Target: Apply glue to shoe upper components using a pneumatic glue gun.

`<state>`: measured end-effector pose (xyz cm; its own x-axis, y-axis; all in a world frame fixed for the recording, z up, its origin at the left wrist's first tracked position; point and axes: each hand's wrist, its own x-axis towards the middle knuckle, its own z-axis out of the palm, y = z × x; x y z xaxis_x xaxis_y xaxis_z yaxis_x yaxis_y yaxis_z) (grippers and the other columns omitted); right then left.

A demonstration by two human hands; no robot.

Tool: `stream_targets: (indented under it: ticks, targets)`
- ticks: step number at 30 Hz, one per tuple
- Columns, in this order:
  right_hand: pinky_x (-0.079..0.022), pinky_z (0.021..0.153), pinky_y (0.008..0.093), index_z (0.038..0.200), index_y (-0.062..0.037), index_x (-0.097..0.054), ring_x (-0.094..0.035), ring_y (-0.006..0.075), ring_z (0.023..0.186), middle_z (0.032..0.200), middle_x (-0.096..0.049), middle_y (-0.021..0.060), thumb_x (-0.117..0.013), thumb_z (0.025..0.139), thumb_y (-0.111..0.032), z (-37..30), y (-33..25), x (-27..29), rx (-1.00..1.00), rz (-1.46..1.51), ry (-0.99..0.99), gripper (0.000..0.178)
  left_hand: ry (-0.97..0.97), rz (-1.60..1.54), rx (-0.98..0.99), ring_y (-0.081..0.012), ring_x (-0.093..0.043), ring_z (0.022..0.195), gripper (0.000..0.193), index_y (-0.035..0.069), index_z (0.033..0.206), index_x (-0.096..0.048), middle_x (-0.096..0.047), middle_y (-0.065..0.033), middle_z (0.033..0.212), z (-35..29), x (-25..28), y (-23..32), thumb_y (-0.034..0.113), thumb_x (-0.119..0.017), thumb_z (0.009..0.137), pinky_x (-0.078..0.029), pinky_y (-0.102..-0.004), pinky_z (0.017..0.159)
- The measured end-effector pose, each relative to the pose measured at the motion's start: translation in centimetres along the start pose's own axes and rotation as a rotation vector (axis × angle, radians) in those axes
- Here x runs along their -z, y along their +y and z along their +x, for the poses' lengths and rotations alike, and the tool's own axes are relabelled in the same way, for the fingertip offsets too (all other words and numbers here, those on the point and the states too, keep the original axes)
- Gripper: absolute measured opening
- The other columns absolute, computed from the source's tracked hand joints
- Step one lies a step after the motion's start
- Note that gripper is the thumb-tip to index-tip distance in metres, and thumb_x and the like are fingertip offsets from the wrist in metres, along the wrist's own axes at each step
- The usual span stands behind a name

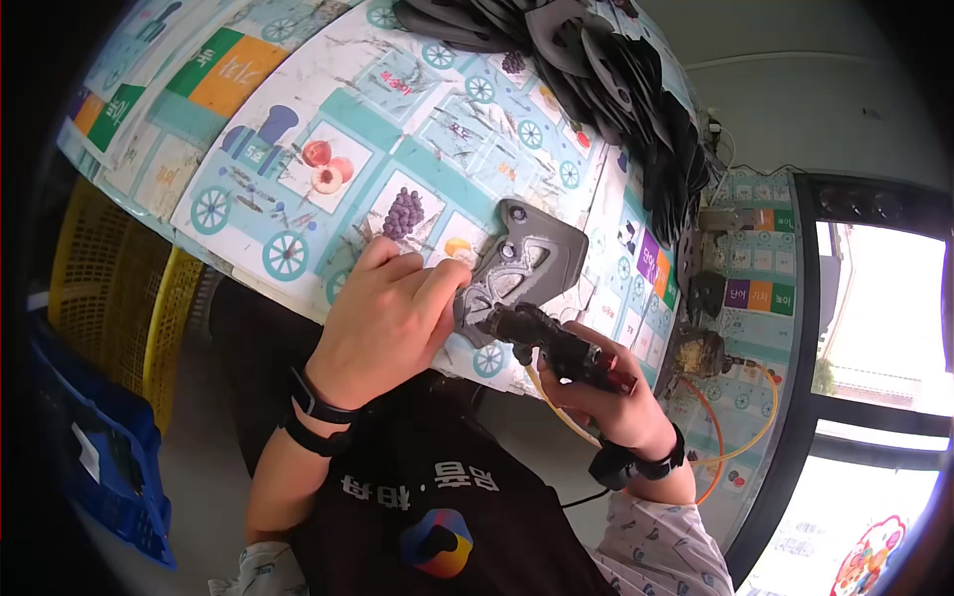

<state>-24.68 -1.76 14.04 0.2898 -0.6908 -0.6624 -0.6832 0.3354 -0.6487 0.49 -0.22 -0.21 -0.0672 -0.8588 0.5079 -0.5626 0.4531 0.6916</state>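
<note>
A flat grey bracket-like part (556,248) with cut-out openings lies at the table's near edge, tilted toward me. My left hand (383,313) is closed, with its index finger and thumb against the part's left side. In my right hand (611,402) is a black hand-held air tool (561,348) with red at its rear end. Its dark tip meets the lower part of the grey piece, where the exact contact is hard to see. From below the tool runs a thin yellow hose (561,409).
A heap of dark grey parts (616,89) covers the table's far right side. The table (328,74) has a worn printed cover. Yellow baskets (109,268) and a blue crate (104,467) stand at the left. Orange and yellow hoses (770,397) hang at the right, near a window (879,308).
</note>
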Motion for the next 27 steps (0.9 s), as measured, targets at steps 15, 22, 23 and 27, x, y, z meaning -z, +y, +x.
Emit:
stream_targets:
  ticks: [15, 22, 23, 27]
  targets:
    - [-0.057, 0.086, 0.0455, 0.143, -0.0063, -0.052, -0.069, 0.0372, 0.107, 0.142, -0.061, 0.0243, -0.072, 0.092, -0.013, -1.0, -6.2, -4.0, 0.374, -0.534, 0.442, 0.056, 0.6, -0.265, 0.46, -0.0177, -0.072, 0.067, 0.02, 0.004, 0.12, -0.068, -0.074, -0.0101, 0.096, -3.3, 10.5, -0.5, 0.008, -0.068, 0.1, -0.055, -0.0296, 0.06]
    - [-0.056, 0.086, 0.0468, 0.138, -0.0043, -0.054, -0.069, 0.0405, 0.105, 0.133, -0.064, 0.0259, -0.069, 0.09, -0.011, -1.0, 10.4, 1.8, 0.448, -0.776, 0.741, 0.051, 1.169, -0.3, 0.316, -0.0182, -0.073, 0.066, 0.021, 0.0, 0.126, -0.061, -0.071, -0.0086, 0.091, -7.6, 33.8, -12.9, 0.008, -0.059, 0.106, -0.054, -0.026, 0.057]
    - [-0.056, 0.086, 0.047, 0.138, -0.004, -0.054, -0.069, 0.0409, 0.105, 0.132, -0.064, 0.0262, -0.069, 0.09, -0.01, 0.2, 14.7, 3.6, 0.448, -0.804, 0.791, 0.05, 1.216, -0.204, 0.289, -0.0188, -0.073, 0.066, 0.021, 0.0, 0.126, -0.06, -0.071, -0.0089, 0.091, -8.4, 37.7, -14.5, 0.009, -0.059, 0.106, -0.055, -0.026, 0.058]
    - [-0.056, 0.086, 0.0477, 0.135, -0.0029, -0.055, -0.068, 0.0428, 0.104, 0.126, -0.066, 0.0271, -0.068, 0.089, -0.009, -1.0, 12.3, -0.5, 0.364, -0.909, 1.063, 0.047, 1.45, -0.194, 0.199, -0.0254, -0.075, 0.069, 0.025, -0.005, 0.127, -0.057, -0.069, -0.0149, 0.093, -9.8, 51.9, -22.9, 0.007, -0.059, 0.105, -0.059, -0.0307, 0.061]
